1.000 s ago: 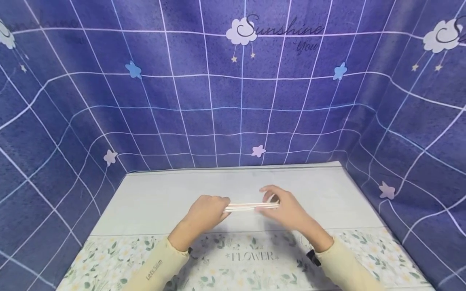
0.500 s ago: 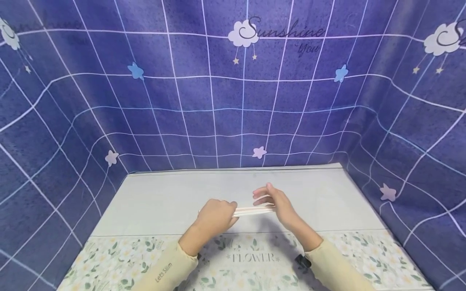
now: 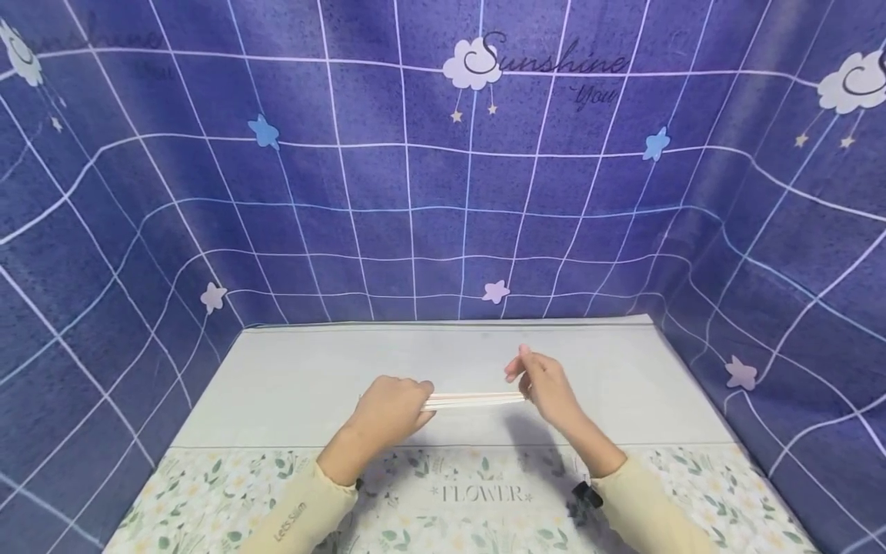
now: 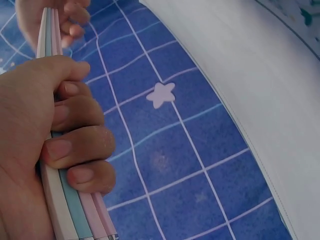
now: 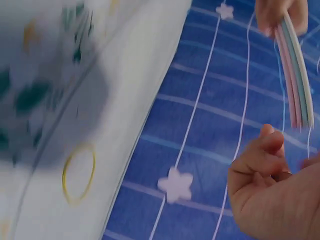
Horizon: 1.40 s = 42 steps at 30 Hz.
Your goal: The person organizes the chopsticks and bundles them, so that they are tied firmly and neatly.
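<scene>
A bundle of long, squared pastel sticks [image 3: 477, 400], cream, teal and pink, spans crosswise above the white part of the table in the head view. My left hand [image 3: 391, 408] grips one end, its fingers wrapped round the bundle in the left wrist view. The bundle's other end points at my right hand [image 3: 550, 392], whose fingers bend loosely beside the stick tips. In the right wrist view these fingers [image 5: 260, 167] are just below the stick ends, not around them. A thin yellow ring [image 5: 78, 173], like a rubber band, shows over the white cloth in that view.
The table has a white back strip [image 3: 311, 354] and a floral front cloth [image 3: 477, 531] printed with FLOWER. Blue gridded cloth [image 3: 388, 231] with stars and clouds hangs behind and at both sides.
My right hand first had its fingers at the bundle's end, then spread them, and now bends them beside the tips. My left hand, still gripping the bundle, shifted right, then back left.
</scene>
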Each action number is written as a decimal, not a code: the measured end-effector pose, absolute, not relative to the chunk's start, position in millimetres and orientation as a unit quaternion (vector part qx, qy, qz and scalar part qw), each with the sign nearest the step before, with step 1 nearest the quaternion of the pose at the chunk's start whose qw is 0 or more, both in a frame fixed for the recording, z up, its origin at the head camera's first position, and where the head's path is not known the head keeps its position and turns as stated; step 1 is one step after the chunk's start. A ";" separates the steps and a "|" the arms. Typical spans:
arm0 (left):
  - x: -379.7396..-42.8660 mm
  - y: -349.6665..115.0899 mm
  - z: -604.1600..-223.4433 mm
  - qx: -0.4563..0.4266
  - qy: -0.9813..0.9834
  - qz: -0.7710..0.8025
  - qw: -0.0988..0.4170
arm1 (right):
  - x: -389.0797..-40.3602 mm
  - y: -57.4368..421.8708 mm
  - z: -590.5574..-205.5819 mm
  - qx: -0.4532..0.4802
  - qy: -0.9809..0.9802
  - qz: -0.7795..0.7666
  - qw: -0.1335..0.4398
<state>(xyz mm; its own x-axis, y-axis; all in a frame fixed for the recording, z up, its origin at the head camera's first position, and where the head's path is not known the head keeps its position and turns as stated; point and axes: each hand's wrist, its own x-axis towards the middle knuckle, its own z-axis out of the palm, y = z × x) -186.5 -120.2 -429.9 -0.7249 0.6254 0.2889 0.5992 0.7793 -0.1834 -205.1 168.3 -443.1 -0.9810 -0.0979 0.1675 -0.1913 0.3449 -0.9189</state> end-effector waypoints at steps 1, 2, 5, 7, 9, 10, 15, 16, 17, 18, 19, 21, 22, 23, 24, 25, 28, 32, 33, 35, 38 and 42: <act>-186.1 -122.3 -429.4 -0.326 -0.930 0.034 0.168 | -208.4 173.0 -443.9 0.082 -0.832 0.547 0.045; -185.5 -124.3 -429.0 -0.322 -0.932 0.031 0.165 | -211.5 177.8 -444.7 0.077 -0.850 0.520 0.041; -183.7 -128.9 -427.9 -0.311 -0.938 0.018 0.154 | -217.9 191.2 -449.6 0.076 -0.915 0.395 0.016; -182.8 -130.9 -427.9 -0.305 -0.940 0.012 0.149 | -219.2 197.8 -454.7 0.077 -0.949 0.306 -0.002; -182.4 -132.4 -428.6 -0.303 -0.942 0.009 0.147 | -217.1 202.0 -460.1 0.073 -0.966 0.248 -0.020; -182.2 -133.0 -429.1 -0.302 -0.942 0.007 0.148 | -215.5 203.0 -463.0 0.071 -0.970 0.230 -0.032; -181.5 -135.2 -430.4 -0.303 -0.941 -0.003 0.150 | -209.1 202.3 -479.0 0.065 -0.976 0.194 -0.070; -181.4 -135.4 -430.3 -0.304 -0.941 -0.005 0.151 | -208.8 201.5 -481.3 0.067 -0.976 0.193 -0.069; -181.6 -135.4 -430.4 -0.304 -0.941 -0.006 0.152 | -208.8 200.8 -483.0 0.071 -0.977 0.192 -0.067; -181.8 -135.3 -430.6 -0.302 -0.941 -0.007 0.151 | -209.0 200.1 -484.1 0.074 -0.976 0.194 -0.064; -182.1 -135.2 -430.9 -0.301 -0.941 -0.007 0.151 | -209.4 199.5 -485.0 0.078 -0.975 0.196 -0.063; -182.1 -134.8 -431.5 -0.299 -0.943 -0.009 0.149 | -210.0 198.7 -485.2 0.087 -0.974 0.196 -0.067; -182.1 -134.6 -431.8 -0.298 -0.943 -0.010 0.147 | -210.0 198.6 -484.4 0.091 -0.974 0.196 -0.072; -182.2 -134.5 -432.3 -0.296 -0.944 -0.010 0.144 | -209.9 198.5 -483.0 0.093 -0.973 0.196 -0.074; -181.9 -134.6 -432.7 -0.295 -0.945 -0.011 0.140 | -209.6 198.8 -480.9 0.094 -0.973 0.198 -0.074; -181.5 -134.7 -432.8 -0.294 -0.946 -0.011 0.138 | -209.6 199.1 -477.8 0.096 -0.973 0.200 -0.070; -180.5 -135.5 -432.5 -0.292 -0.946 -0.010 0.140 | -210.0 199.6 -464.1 0.106 -0.964 0.236 -0.054; -180.5 -136.5 -431.5 -0.287 -0.947 -0.002 0.146 | -209.2 198.4 -443.0 0.149 -0.933 0.326 -0.035; -180.8 -136.7 -431.5 -0.286 -0.947 -0.001 0.145 | -208.1 197.7 -438.3 0.160 -0.924 0.347 -0.035; -181.4 -136.8 -431.3 -0.285 -0.948 -0.001 0.144 | -205.1 196.0 -430.8 0.174 -0.908 0.381 -0.033; -182.2 -136.4 -431.0 -0.284 -0.948 -0.003 0.144 | -199.7 193.1 -422.3 0.180 -0.891 0.415 -0.030; -182.4 -135.0 -431.2 -0.280 -0.950 -0.001 0.141 | -192.2 189.0 -415.1 0.174 -0.876 0.448 -0.031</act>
<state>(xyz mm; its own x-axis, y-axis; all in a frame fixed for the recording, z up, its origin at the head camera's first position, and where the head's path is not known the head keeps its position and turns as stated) -182.4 -135.0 -431.2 -0.8037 0.5315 0.2676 0.5318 0.8433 -0.0778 -192.2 189.0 -415.1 -0.9375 -0.3330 0.1015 -0.2772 0.5377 -0.7963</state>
